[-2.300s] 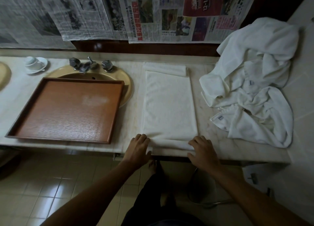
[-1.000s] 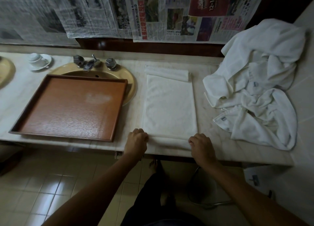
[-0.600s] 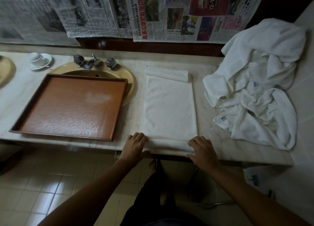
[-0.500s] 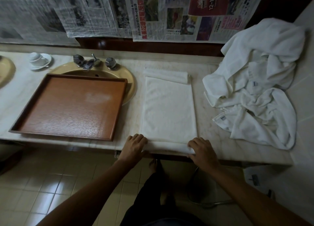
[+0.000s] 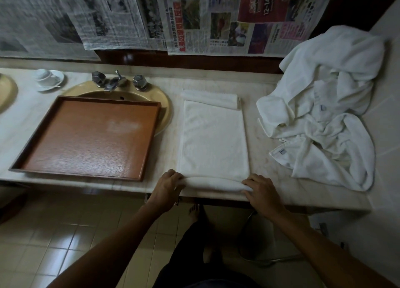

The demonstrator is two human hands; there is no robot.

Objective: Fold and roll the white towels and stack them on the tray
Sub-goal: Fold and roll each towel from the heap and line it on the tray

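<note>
Because a roll tightens evenly only when both ends turn together, the left hand and right hand curl over the ends of the folded white terry towel at lower centre. Left of it waits the bare brown wooden tray; the crumpled white towel heap at right stands clear.

Tray on desk at left, partly over sink; folded towel to its right; towel pile farther right; cup and saucer behind, left.
</note>
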